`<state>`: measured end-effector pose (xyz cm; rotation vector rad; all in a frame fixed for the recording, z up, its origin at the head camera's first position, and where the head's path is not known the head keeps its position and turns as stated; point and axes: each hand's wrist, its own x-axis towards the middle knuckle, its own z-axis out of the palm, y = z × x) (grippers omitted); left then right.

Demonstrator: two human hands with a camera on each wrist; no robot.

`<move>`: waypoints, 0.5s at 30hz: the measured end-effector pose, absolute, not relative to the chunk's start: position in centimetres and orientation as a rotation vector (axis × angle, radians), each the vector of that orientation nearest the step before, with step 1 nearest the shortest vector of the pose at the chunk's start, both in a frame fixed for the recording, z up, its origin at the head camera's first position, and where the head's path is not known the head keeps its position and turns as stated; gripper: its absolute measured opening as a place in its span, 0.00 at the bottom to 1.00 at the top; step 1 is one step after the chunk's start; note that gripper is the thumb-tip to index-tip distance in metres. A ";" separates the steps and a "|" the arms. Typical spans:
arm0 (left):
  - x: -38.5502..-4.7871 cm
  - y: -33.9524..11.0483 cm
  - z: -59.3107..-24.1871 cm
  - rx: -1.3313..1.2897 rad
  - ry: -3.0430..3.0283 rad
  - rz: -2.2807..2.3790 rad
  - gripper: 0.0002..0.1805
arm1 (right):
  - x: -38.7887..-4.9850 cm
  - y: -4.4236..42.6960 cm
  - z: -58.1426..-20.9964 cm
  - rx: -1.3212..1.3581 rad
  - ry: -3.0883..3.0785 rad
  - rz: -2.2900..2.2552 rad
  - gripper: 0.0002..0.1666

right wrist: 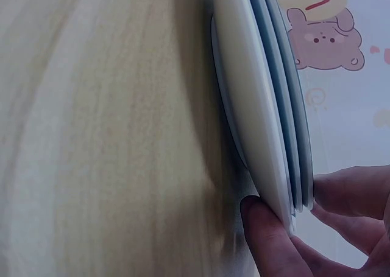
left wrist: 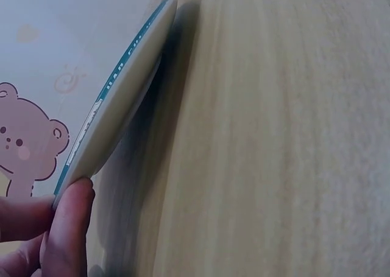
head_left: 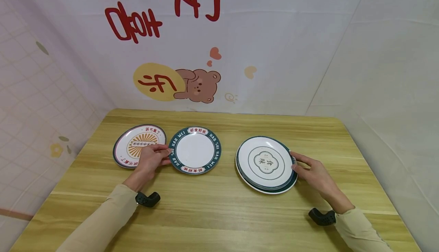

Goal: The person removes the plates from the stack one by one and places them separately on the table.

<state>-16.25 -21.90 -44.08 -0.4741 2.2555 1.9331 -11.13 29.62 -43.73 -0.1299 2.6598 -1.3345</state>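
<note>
My left hand (head_left: 151, 161) pinches the left edge of a white plate with a dark green lettered rim (head_left: 195, 151). In the left wrist view that plate (left wrist: 125, 94) shows edge-on, with finger and thumb on either side of its rim. Partly behind the left hand lies a white plate with an orange sunburst (head_left: 130, 145). My right hand (head_left: 313, 174) holds the right edge of a stack of plates (head_left: 252, 160), whose top one is white with a flower-shaped emblem. Several stacked rims (right wrist: 262, 106) show in the right wrist view, between the right hand's fingers.
The plates are on a wood-grain table (head_left: 219, 221). Behind it hangs a white printed backdrop (head_left: 274, 35) with red characters and a bear drawing, and pale fabric walls (head_left: 394, 73) stand at both sides. A dark wrist device (head_left: 322, 217) sits at each sleeve cuff.
</note>
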 end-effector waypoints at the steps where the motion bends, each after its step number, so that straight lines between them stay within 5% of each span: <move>1: -16.3 -21.9 -44.1 -0.475 2.256 1.934 0.19 | -11.1 29.6 -43.8 -0.130 2.660 -1.335 0.32; 15: -16.2 -21.5 -44.3 -0.451 2.313 1.891 0.21 | -11.1 29.6 -44.1 -0.133 2.670 -1.323 0.32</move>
